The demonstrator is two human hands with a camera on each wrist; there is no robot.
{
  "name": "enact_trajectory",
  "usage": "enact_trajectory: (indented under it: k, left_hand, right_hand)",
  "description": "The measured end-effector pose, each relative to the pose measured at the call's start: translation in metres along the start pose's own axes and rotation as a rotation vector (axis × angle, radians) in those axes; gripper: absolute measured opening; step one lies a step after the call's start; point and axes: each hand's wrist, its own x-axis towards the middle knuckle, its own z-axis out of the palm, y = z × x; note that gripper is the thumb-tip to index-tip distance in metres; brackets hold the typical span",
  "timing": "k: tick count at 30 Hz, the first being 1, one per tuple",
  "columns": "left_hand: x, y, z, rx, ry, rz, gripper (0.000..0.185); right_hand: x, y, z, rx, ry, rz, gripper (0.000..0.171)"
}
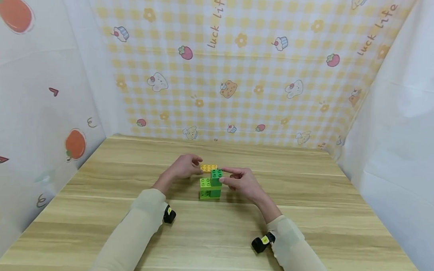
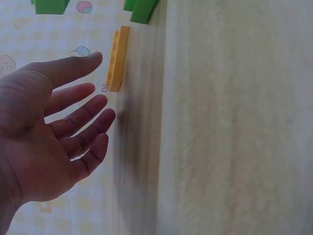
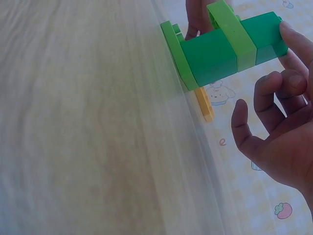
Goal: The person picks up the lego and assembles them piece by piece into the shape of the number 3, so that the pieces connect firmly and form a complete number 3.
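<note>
A small stack of toy building bricks stands upright mid-table. It has a lime bottom plate (image 3: 178,58), a dark green brick (image 3: 210,56), a lime upper plate (image 1: 205,183) jutting left, and a dark green top brick (image 1: 216,177). My right hand (image 1: 242,182) has its thumb and index finger at the top brick, pinching it; the other fingers are curled clear. Behind the stack an orange plate (image 1: 209,167) lies flat. Beside its left end is my left hand (image 1: 185,166), fingers loosely bent and holding nothing. In the left wrist view its palm (image 2: 44,152) shows bare.
The wood-grain table (image 1: 213,239) ends at a yellow checked cloth (image 1: 237,72) behind. White sheets (image 1: 404,118) hang on both sides. A small black camera sits on each wrist, the left one (image 1: 169,214) and the right one (image 1: 261,244).
</note>
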Motion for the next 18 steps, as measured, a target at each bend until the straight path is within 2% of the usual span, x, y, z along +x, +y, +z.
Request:
enact_trajectory:
  k: [11, 18]
  left_hand:
    - [0.013, -0.002, 0.004, 0.044, -0.048, -0.036, 0.056]
    - [0.017, -0.001, 0.008, 0.076, -0.04, -0.037, 0.051]
  right_hand:
    - [0.0, 0.0, -0.001, 0.003, -0.006, -0.007, 0.045]
    - [0.0, 0.002, -0.001, -0.001, -0.001, -0.004, 0.045]
